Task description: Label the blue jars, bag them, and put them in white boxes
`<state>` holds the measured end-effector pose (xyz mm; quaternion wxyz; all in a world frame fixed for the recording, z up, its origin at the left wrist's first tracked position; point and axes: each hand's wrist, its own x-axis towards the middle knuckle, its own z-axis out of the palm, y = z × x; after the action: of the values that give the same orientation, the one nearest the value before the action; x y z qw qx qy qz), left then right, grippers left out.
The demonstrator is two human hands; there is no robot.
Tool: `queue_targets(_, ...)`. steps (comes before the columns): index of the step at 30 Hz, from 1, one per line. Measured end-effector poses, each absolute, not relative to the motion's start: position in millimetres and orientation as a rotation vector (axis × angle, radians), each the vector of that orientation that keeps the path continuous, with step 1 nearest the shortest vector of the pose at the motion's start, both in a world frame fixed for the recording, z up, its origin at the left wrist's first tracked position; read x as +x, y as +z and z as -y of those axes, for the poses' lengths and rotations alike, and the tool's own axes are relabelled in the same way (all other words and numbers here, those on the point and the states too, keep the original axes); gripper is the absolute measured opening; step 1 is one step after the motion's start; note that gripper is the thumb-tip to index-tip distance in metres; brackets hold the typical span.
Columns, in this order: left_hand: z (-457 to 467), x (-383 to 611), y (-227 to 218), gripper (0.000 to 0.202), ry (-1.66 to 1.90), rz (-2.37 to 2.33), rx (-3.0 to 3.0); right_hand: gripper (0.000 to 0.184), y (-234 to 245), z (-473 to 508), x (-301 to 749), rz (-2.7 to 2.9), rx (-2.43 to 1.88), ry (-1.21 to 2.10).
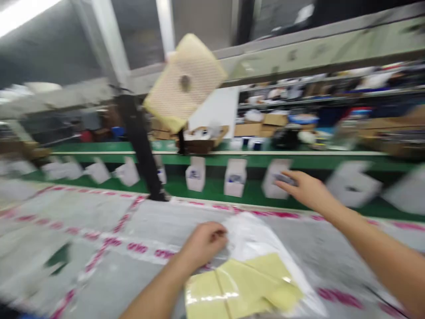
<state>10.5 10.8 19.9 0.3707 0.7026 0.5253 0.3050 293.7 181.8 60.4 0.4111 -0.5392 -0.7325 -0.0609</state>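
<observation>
My right hand [307,188] reaches to a small white open box [270,184] on the green belt. A small grey piece [286,178], blurred, is pinched between its thumb and fingers at the box's opening. Lower down, my left hand [206,241] has its fingers curled at the left edge of a clear and white plastic bag [255,230]. What those fingers grip, if anything, I cannot make out. Yellow sheets or packets [242,288] under shiny plastic lie on the near part of the bag.
More white boxes [235,177] stand along the green belt [175,173], some with small bluish items. A dark post [137,141] rises on the left, and a yellow-edged card [186,82] hangs ahead. Pink-lettered tape [136,247] crosses the grey table [109,279]. Cluttered shelves [318,95] stand behind.
</observation>
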Motion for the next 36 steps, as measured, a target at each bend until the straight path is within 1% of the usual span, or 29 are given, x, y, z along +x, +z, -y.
queue_targets(2,-18,9,18,0.026,0.791,-1.335,1.828,0.018,67,-167,332,1.917,-1.508,-0.258)
queue_targets(3,-21,9,17,0.024,0.786,-1.335,1.844,0.017,69,-163,340,1.946,-1.562,-0.299)
queue_targets(8,-23,11,14,0.023,0.739,-1.334,1.847,0.024,58,-151,322,2.131,-1.631,-0.383)
queue_targets(10,-22,12,14,0.023,0.726,-1.341,1.846,0.022,48,-143,311,2.181,-1.609,-0.408)
queue_targets(11,-22,12,14,0.023,0.723,-1.343,1.847,0.024,43,-140,307,2.189,-1.601,-0.420)
queue_targets(15,-24,10,12,0.022,0.710,-1.337,1.850,0.046,27,-141,305,2.189,-1.579,-0.432)
queue_targets(23,-23,4,8,0.024,0.666,-1.327,1.896,0.061,1,-165,295,2.103,-1.506,-0.386)
queue_targets(25,-23,3,7,0.025,0.665,-1.333,1.905,0.059,-3,-164,292,2.054,-1.472,-0.371)
queue_targets(29,-24,0,2,0.030,0.678,-1.348,1.909,0.043,6,-162,304,1.917,-1.381,-0.347)
queue_targets(31,-25,-1,0,0.032,0.661,-1.347,1.915,0.038,15,-165,322,1.794,-1.374,-0.329)
queue_targets(36,-27,-2,4,0.033,0.593,-1.318,1.953,0.039,18,-185,373,1.574,-1.483,-0.164)
